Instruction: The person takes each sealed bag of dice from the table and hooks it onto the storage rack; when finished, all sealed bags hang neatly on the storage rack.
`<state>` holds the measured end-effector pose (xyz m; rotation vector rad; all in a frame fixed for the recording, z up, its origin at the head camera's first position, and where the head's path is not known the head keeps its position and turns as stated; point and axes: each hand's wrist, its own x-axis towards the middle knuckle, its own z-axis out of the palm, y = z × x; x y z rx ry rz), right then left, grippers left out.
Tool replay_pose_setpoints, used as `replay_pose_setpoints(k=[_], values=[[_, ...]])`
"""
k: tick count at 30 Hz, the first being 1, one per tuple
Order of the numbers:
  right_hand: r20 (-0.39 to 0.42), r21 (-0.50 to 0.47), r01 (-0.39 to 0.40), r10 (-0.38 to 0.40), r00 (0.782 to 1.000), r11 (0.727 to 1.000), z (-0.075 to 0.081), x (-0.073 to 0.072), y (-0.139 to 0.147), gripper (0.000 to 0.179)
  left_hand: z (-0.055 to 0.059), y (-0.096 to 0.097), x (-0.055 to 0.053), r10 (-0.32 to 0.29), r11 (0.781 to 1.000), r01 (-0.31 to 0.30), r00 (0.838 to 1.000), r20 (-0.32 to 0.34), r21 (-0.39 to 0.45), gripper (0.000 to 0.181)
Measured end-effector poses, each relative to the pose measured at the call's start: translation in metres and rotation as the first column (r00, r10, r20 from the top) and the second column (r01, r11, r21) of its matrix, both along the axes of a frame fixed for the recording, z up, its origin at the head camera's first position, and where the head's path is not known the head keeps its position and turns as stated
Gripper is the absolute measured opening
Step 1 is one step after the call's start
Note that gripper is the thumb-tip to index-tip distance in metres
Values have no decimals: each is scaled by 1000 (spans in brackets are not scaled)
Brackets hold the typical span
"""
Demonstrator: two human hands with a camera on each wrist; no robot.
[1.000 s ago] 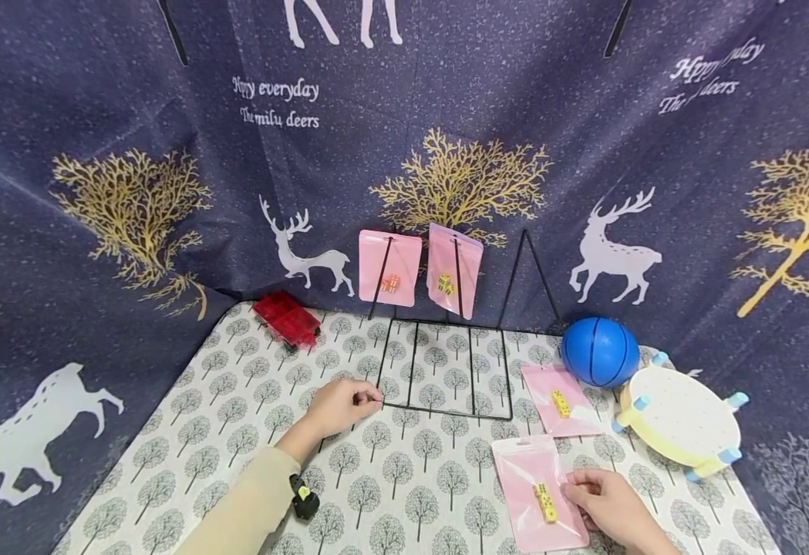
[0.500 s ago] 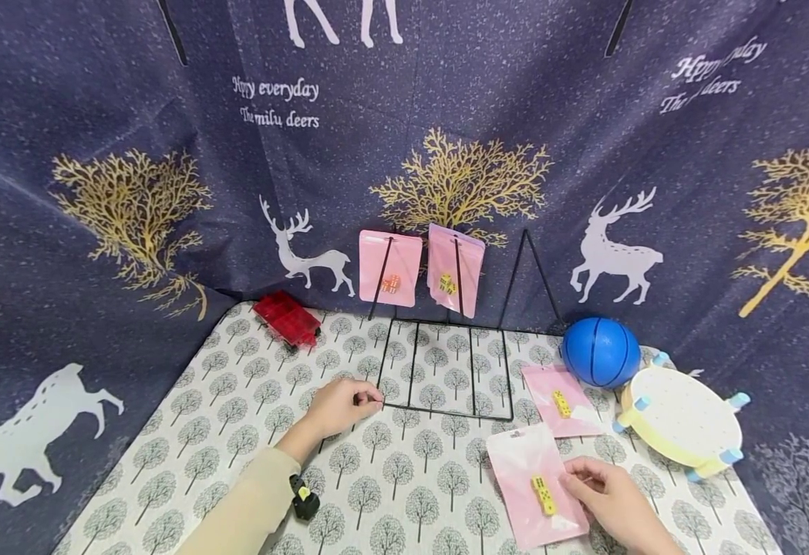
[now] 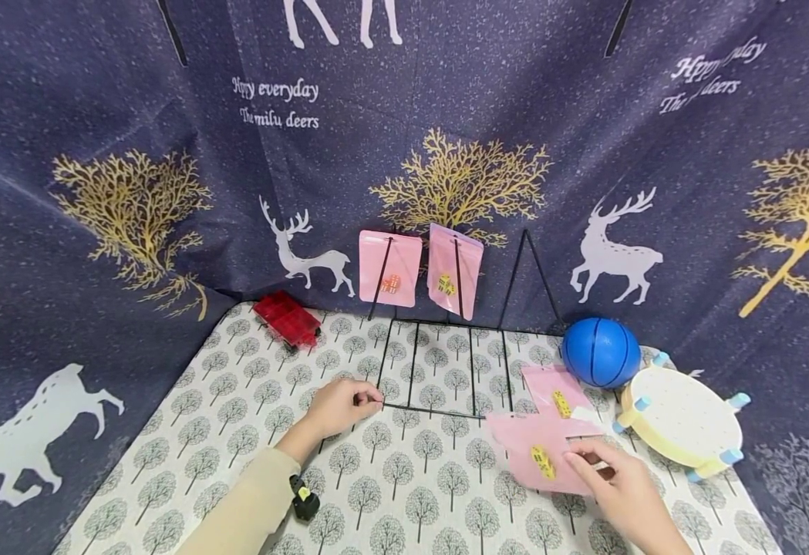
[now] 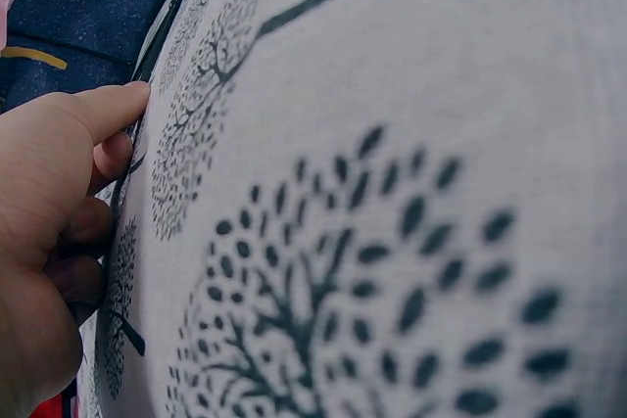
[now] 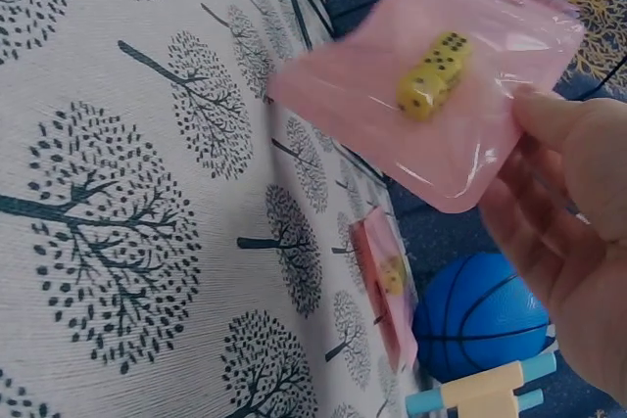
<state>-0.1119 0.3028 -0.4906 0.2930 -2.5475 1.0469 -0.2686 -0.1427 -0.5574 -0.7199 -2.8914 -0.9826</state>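
Pink bag [image 3: 525, 449], yellow dice [image 3: 543, 461] inside — held above table [image 3: 376, 493] near rack [image 3: 472, 370], edge pinched by right hand [image 3: 622, 486], thumb against fingers. Left hand [image 3: 340, 405] — pinching rack at front left corner.

Room before rack [image 3: 472, 370], ball [image 3: 601, 352] blocking right rear

We see a shiny pink pouch [image 3: 539, 436] with black-dotted yellow dice [image 5: 434, 77] inside, tilted above the counter [image 3: 390, 493], pinched at its right edge by the right grip [image 3: 619, 484] and covering the front right corner of the black wire rack [image 3: 472, 370] in the head view. We see the rack standing on the counter, its front left corner held by the left grip [image 3: 344, 405]
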Motion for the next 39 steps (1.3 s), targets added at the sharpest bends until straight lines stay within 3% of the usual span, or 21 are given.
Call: replay_pose_setpoints(k=[4, 7, 15, 24, 32, 39], values=[[-141, -19, 0, -3, 990, 1000, 3, -4, 0, 28, -1, 0, 0, 2, 1000, -2, 1000, -6, -8, 5], [-184, -76, 35, -49, 982, 996, 7, -6, -1, 29, -1, 0, 0, 1, 1000, -1, 1000, -8, -6, 6], [-102, -287, 130, -165, 981, 949, 20, -12, -4, 19, 1, 0, 1, 2, 1000, -2, 1000, -4, -2, 7], [-114, -393, 124, -183, 977, 911, 42, -26, -11, 12, 1, 0, 1, -5, 1000, 4, 1000, 14, 13, 8], [-139, -478, 65, -148, 979, 876, 54, -40, -14, 10, 1, 1, 2, -2, 1000, 2, 1000, 2, 1, 8], [-148, -482, 37, -123, 981, 875, 59, -48, -15, 9, 1, 1, 2, 5, 1000, -5, 1000, -3, -6, 7]])
